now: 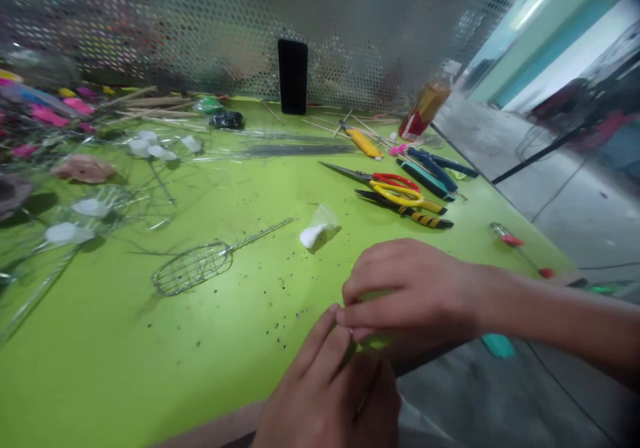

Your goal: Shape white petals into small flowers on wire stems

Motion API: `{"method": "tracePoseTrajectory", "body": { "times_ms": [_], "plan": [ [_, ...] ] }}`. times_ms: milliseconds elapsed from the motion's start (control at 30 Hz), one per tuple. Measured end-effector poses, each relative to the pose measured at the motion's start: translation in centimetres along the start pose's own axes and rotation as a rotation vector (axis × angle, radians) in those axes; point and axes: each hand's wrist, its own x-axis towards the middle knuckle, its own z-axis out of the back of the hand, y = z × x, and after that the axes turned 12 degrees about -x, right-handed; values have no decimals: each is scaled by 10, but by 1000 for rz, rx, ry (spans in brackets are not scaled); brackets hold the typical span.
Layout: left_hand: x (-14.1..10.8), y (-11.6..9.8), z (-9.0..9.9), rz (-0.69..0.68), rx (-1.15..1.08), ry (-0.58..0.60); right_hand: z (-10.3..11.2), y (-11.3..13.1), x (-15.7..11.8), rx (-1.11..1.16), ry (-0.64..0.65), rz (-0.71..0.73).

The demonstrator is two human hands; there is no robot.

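Far left on the green tabletop (100,341) there's a wire-mesh loop on a stem (193,268), then a white wad in clear film (313,231); the left hand (325,395) and right hand (413,295) are up close, fingertips pressed together, pinching a small green scrap (374,341) over the table's front edge; it's hard to make out, but I'd guess it's thin, light and soft, so take it by the edge with fingertips; black-and-yellow pliers (425,218) lie beyond.
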Motion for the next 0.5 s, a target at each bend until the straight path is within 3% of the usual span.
{"method": "tracePoseTrajectory", "body": {
  "times_ms": [100, 200, 267, 300, 400, 500],
  "plan": [
    [0, 0, 0, 68, -59, -30, -13, 6, 7, 87, -133, 29],
    [-1, 2, -1, 67, -85, -51, -13, 2, 7, 322, -275, -125],
    [-2, 4, -2, 15, -38, -43, -6, -11, 4, 341, -227, -317],
    [-3, 4, -3, -5, -13, -34, -3, -21, 1, 240, -196, -367],
    [-5, 5, -2, 5, 2, -7, 3, -51, -9, -121, -164, -409],
    [-4, 6, -1, 3, 5, -5, -1, -60, -18, -120, -80, -364]
  ]
}}
